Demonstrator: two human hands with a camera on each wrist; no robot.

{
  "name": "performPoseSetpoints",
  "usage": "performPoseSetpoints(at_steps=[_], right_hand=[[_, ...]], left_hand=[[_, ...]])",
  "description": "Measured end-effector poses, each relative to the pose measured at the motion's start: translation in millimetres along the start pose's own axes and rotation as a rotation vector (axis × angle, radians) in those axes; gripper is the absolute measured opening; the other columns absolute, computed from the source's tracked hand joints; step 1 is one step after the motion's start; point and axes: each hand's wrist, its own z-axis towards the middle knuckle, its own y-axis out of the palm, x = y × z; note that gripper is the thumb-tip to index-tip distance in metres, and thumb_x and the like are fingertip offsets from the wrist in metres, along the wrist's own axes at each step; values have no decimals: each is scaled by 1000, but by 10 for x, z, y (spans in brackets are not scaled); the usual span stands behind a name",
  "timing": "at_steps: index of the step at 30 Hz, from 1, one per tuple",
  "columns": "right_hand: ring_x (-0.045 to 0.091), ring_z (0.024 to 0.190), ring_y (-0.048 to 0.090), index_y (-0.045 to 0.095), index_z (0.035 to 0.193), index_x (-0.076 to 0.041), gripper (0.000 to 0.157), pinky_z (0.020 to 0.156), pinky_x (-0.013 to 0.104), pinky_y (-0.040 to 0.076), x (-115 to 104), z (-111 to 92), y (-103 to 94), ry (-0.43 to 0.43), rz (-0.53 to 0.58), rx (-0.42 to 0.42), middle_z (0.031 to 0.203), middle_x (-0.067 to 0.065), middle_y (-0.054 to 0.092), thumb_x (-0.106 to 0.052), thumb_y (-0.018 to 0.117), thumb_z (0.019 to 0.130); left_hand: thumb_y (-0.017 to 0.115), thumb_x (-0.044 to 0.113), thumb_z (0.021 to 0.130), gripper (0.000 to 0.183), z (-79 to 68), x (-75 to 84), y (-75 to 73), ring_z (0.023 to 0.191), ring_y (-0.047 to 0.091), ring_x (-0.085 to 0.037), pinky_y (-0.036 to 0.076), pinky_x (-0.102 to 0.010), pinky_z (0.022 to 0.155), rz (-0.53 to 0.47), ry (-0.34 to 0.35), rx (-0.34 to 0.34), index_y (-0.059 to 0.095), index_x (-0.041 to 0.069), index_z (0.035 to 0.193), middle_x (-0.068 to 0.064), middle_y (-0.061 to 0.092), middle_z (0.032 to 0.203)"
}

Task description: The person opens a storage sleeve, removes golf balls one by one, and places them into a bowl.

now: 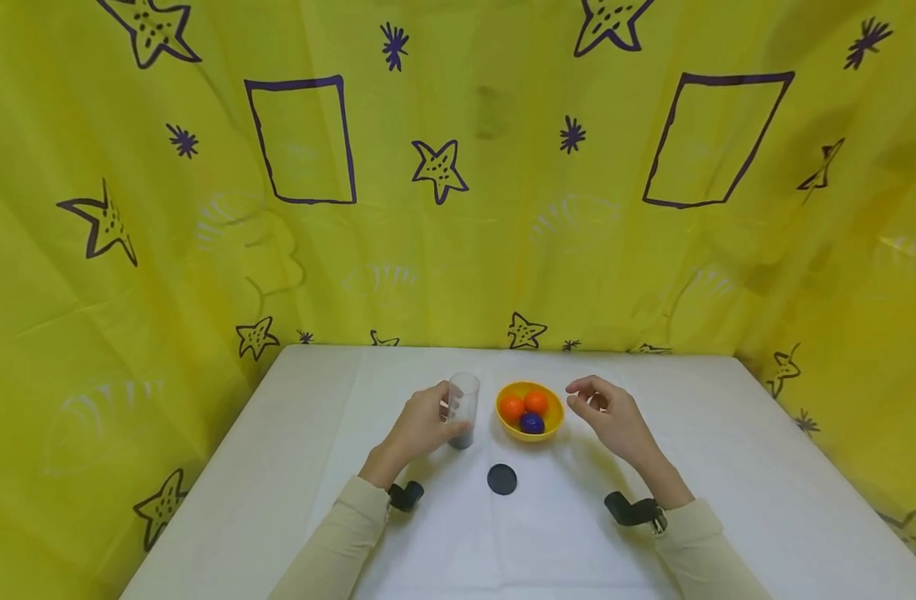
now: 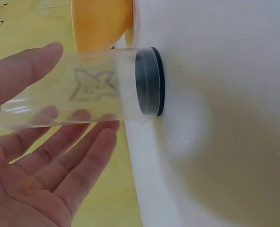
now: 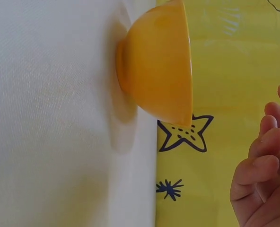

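Note:
A clear plastic tube (image 1: 463,404) with a black cap (image 2: 149,81) at its bottom end stands upright at the white tabletop. My left hand (image 1: 425,423) holds it, thumb on one side and fingers on the other. Nothing shows inside the tube in the left wrist view. Just right of it sits a yellow-orange bowl (image 1: 529,436) with two orange balls (image 1: 536,402) and a dark blue ball (image 1: 532,423) inside. Beyond the bowl's right rim hovers my right hand (image 1: 611,417), fingers loosely bent and holding nothing. The right wrist view shows its fingers (image 3: 258,172) apart from the bowl.
A flat black round lid (image 1: 502,479) lies on the white-covered table (image 1: 563,542), nearer me than the bowl. Behind the table hangs a yellow curtain (image 1: 442,250) printed with stars and frames. Each wrist wears a black camera mount (image 1: 632,509).

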Motion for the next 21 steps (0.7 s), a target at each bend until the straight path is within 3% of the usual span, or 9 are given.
performPoseSetpoints(at_steps=[7,15,18,21], right_hand=[[15,69,48,68,115,-7,20,56,24,39,7,-5,-28,1,-16,1,91,10,60,-22,66,101],[15,67,51,67,116,-7,23,56,24,42,21,5,-41,8,-12,-2,91,10,61,-23,66,101],[17,75,55,67,117,-5,24,61,25,45,26,4,-48,11,-37,-3,93,10,63,-23,66,101],[20,89,59,66,119,-4,26,72,23,48,48,4,-68,6,-78,8,98,9,66,-23,65,101]], left_hand=[[83,26,86,43,-8,-70,-50,98,67,-26,58,-38,79,32,-8,-86,61,8,118,-12,70,113],[89,20,79,67,-91,-178,-262,115,65,-35,51,-50,101,242,-39,-233,57,1,135,-20,67,128],[87,20,82,66,-117,-204,-380,120,63,-35,49,-51,105,304,-76,-223,57,1,137,-20,67,130],[83,22,86,60,-114,-239,-481,123,62,-36,47,-51,108,338,-77,-164,58,2,137,-19,66,133]])
